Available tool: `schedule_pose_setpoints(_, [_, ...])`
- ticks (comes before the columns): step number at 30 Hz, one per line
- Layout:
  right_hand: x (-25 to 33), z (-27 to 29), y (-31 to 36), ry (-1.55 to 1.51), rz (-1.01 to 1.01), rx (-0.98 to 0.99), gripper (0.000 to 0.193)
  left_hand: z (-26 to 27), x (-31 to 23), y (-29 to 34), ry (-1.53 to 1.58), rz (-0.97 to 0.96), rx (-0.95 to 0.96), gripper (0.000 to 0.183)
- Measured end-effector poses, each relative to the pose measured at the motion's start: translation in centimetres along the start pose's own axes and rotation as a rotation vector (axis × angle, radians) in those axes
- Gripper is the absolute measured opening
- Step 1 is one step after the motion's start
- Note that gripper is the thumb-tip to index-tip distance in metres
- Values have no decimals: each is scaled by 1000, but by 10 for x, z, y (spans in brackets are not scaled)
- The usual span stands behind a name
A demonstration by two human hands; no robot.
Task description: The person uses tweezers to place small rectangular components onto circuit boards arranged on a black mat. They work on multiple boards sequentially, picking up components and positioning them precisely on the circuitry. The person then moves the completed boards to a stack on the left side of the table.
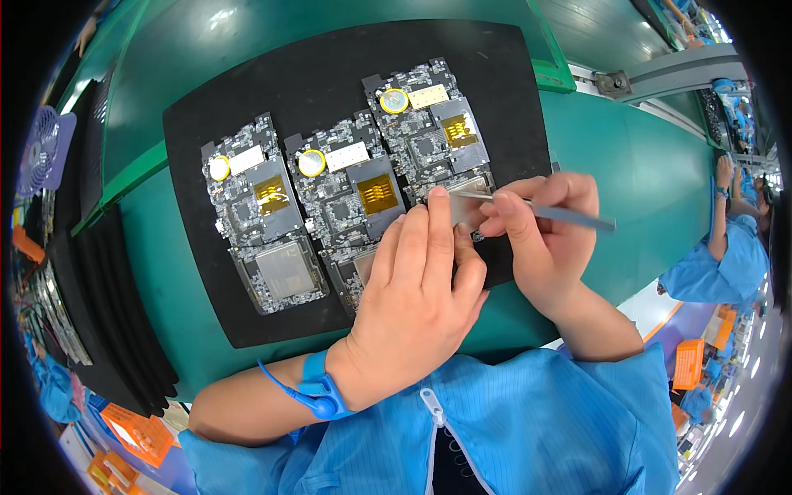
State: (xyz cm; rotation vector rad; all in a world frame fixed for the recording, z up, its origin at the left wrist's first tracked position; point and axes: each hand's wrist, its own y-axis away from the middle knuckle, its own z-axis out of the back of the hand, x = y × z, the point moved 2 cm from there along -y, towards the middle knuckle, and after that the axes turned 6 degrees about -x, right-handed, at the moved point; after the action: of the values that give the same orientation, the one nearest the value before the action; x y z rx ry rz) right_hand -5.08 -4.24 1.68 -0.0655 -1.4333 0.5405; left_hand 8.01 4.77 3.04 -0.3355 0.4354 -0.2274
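Three circuit boards lie side by side on a black mat: a left board [247,208], a middle board [342,181] and a right board [422,124]. Each carries a round yellow-rimmed coin cell and an amber film patch. My left hand [417,289] rests with outstretched fingers across the lower part of the right board, its index fingertip beside a silver metal cover [469,213]. Pinched in my right hand [549,239] is a slim pair of metal tweezers [569,216], the tip pointing left at that cover. My fingers hide parts of the middle and right boards.
The black mat [495,66] lies on a green work surface [610,157]. Stacked black sheets [107,297] stand at left, near a purple fan [49,148]. A metal rail [676,70] runs at upper right. Another person in blue [726,256] is at far right.
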Motion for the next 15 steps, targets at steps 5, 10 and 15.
schedule_pose_setpoints(5, [2, -2, 2, -46, 127, -2, 28, -2, -3, 6, -31, -10, 5, 62])
schedule_pose_setpoints(10, [-4, -7, 3, -9, 183, 47, 27, -3, -5, 10, -97, -42, 31, 64])
schedule_pose_setpoints(15, [-2, -9, 4, 36, 229, 47, 27, -2, -5, 8, -123, -64, 27, 61])
